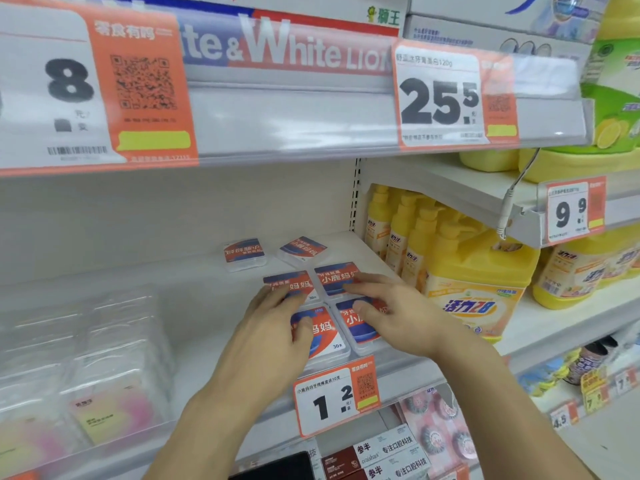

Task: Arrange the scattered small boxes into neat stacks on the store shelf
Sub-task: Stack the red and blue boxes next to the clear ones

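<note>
We are resting our left hand (277, 327) flat, fingers straight, on the two left boxes (325, 336) of a four-box block at the shelf (194, 341) front. Our right hand (388, 311) is lying flat too, fingers extended over the two right boxes (356, 329). Farther back, two loose boxes (244, 252) are lying apart, one skewed. Yellow bottles (460, 271) are standing to the right.

White store shelf (207, 271), mid-frame: four small boxes (329, 336) in a tight square at centre front, two more boxes (244, 252) loose behind them; clear packets (104, 358) at lower left
</note>
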Demonstrator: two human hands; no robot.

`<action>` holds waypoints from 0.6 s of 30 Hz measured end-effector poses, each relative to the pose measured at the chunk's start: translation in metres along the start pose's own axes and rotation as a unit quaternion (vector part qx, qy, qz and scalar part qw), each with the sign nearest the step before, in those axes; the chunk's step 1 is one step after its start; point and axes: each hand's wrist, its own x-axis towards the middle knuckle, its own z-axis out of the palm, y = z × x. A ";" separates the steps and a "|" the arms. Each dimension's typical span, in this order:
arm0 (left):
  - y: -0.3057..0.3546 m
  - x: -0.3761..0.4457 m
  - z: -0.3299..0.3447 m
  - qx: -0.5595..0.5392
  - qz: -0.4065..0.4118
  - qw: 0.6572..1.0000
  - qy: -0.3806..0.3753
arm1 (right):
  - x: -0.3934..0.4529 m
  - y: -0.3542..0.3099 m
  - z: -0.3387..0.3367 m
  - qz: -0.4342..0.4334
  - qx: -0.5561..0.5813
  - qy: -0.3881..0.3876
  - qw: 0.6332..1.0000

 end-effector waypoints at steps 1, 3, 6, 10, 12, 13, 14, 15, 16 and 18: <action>0.001 -0.001 0.000 0.001 0.001 1.000 0.004 | -0.001 0.001 0.000 0.001 0.007 -0.004 1.000; 0.002 -0.002 0.000 0.007 0.003 1.000 0.013 | -0.002 0.001 0.000 -0.004 0.012 -0.002 1.000; 0.006 -0.004 -0.002 0.012 -0.002 1.000 0.014 | -0.004 0.003 -0.001 -0.007 0.033 -0.001 0.999; 0.016 -0.006 -0.016 -0.006 -0.006 1.000 0.030 | -0.001 -0.010 -0.009 -0.025 0.025 0.137 0.990; 0.021 -0.004 -0.032 -0.009 -0.007 0.999 0.038 | 0.013 -0.027 -0.013 -0.019 0.018 0.152 0.988; 0.022 0.001 -0.040 -0.002 -0.013 0.999 0.036 | 0.025 -0.036 -0.014 -0.017 0.020 0.132 0.991; 0.020 0.008 -0.049 0.014 -0.021 0.999 0.033 | 0.039 -0.045 -0.014 -0.016 0.012 0.105 0.994; 0.017 0.016 -0.059 0.038 -0.032 0.998 0.027 | 0.057 -0.051 -0.012 -0.016 -0.012 0.079 0.997; 0.012 0.026 -0.069 0.063 -0.045 0.997 0.015 | 0.076 -0.056 -0.008 -0.014 -0.052 0.050 0.997; 0.001 0.047 -0.089 0.108 -0.060 0.992 -0.012 | 0.111 -0.065 -0.001 0.002 -0.139 -0.011 0.990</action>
